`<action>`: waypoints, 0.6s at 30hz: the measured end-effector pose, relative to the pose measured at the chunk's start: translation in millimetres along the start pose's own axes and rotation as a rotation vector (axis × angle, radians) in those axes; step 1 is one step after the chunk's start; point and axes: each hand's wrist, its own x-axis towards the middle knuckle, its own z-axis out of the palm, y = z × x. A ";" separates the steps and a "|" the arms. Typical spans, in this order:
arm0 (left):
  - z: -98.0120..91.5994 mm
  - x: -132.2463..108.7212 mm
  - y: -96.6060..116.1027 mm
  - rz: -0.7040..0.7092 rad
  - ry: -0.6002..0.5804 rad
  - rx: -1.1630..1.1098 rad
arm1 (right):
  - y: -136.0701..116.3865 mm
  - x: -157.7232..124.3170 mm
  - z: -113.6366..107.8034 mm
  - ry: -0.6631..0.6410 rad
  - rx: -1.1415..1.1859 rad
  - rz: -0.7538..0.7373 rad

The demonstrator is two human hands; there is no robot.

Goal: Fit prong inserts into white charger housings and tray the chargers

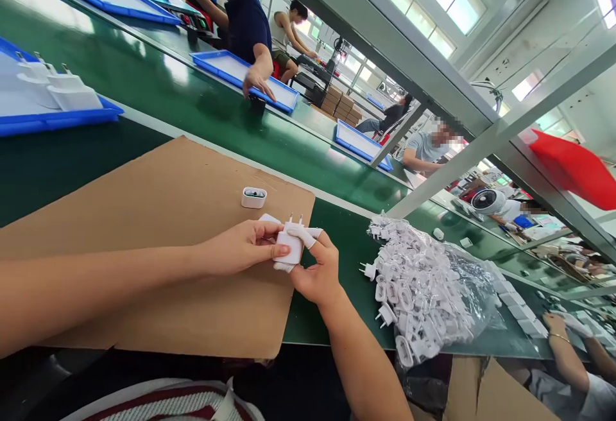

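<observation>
1. Pinching the plug (292, 251), the left hand (257, 242) and right hand (319, 270) meet near the right edge of the cardboard (168, 196).
2. Its prongs (290, 217) point forward.
3. A shell (254, 199) stands on the cardboard beyond; parts (423, 286) lie heaped on the bench (308, 321) at right.

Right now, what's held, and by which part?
White two-pin adapter, by its body, in left hand and right hand. White piece behind: hold unclear.

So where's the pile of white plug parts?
Head view, right of the right hand: the pile lies on the green table, amid clear plastic.
</observation>
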 end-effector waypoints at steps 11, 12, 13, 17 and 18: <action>-172.4 -40.8 48.5 0.152 1.173 0.348 | 31.1 -44.9 -105.9 0.037 -1.134 0.516; -202.8 -52.0 54.7 0.135 1.337 0.469 | 34.9 -55.3 -117.0 -0.043 -1.248 0.619; -231.3 -62.8 58.7 0.083 1.446 0.542 | 37.5 -63.9 -125.4 -0.118 -1.311 0.682; -311.6 -87.5 54.6 -0.120 1.032 0.879 | 36.1 -70.0 -133.2 -0.277 -1.377 0.686; -322.2 -87.9 51.1 -0.168 0.936 0.903 | 34.9 -65.6 -131.0 -0.275 -1.379 0.673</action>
